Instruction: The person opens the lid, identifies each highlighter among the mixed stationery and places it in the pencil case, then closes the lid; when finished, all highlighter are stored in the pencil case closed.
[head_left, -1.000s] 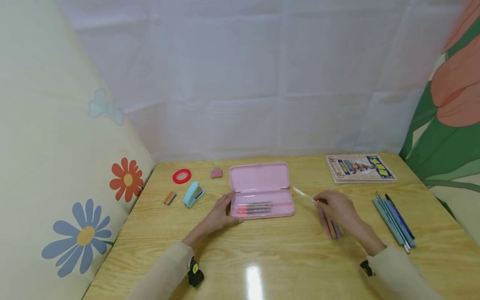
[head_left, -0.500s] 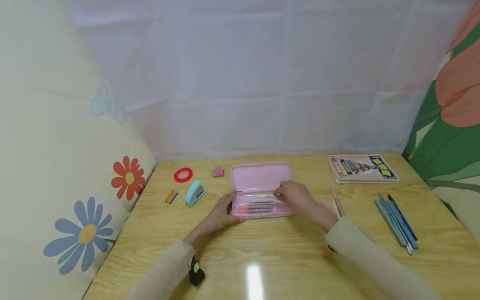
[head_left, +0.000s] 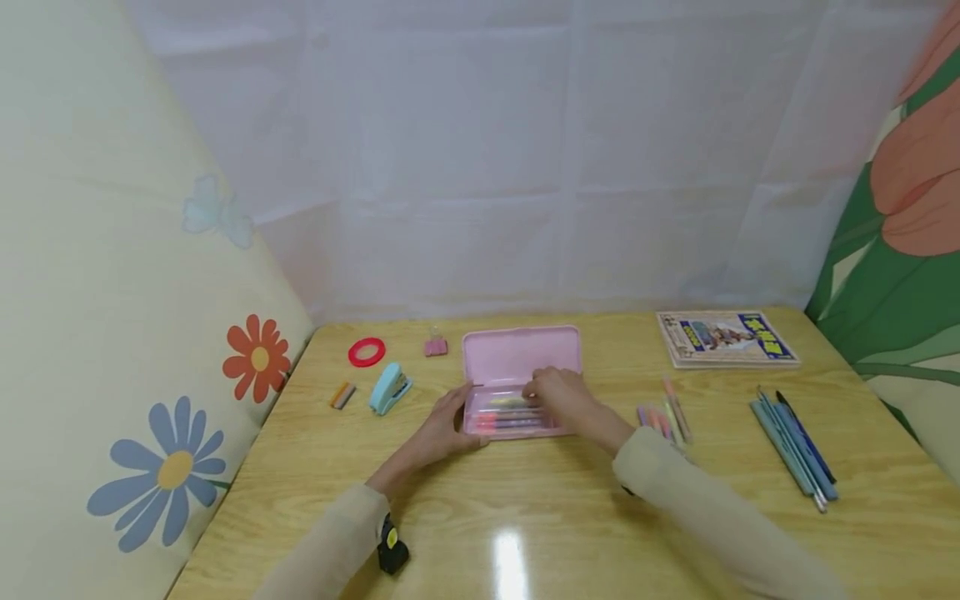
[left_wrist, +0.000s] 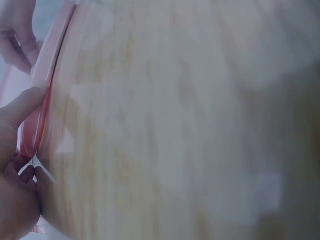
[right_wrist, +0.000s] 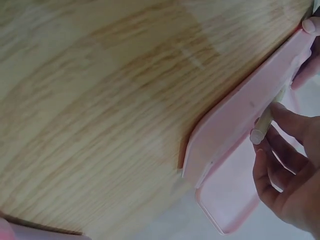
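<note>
An open pink pencil case point(head_left: 517, 348) stands mid-table in the head view, its lid tipped back. My left hand point(head_left: 444, 427) grips the case's left end, thumb along the front wall point(left_wrist: 45, 100). Several pens point(head_left: 513, 421) with pinkish-red ends lie inside, side by side. Over the case's right part is my right hand point(head_left: 572, 402); the right wrist view shows its thumb and fingers pinching a pale yellow pen point(right_wrist: 266, 119) lengthwise at the case. To the right of the case lie several pastel pens point(head_left: 666, 418), partly behind the right forearm.
On the left are a red tape ring point(head_left: 367, 352), a light blue stapler point(head_left: 389, 388), a pink binder clip point(head_left: 436, 344) and small orange and grey sticks point(head_left: 342, 394). A book point(head_left: 727, 339) lies back right, with blue pens and pencils point(head_left: 793, 446) in front of it.
My right hand has carried the pale yellow pen from the loose pens leftward to the case, then slightly further left inside it. The left hand keeps its grip on the case.
</note>
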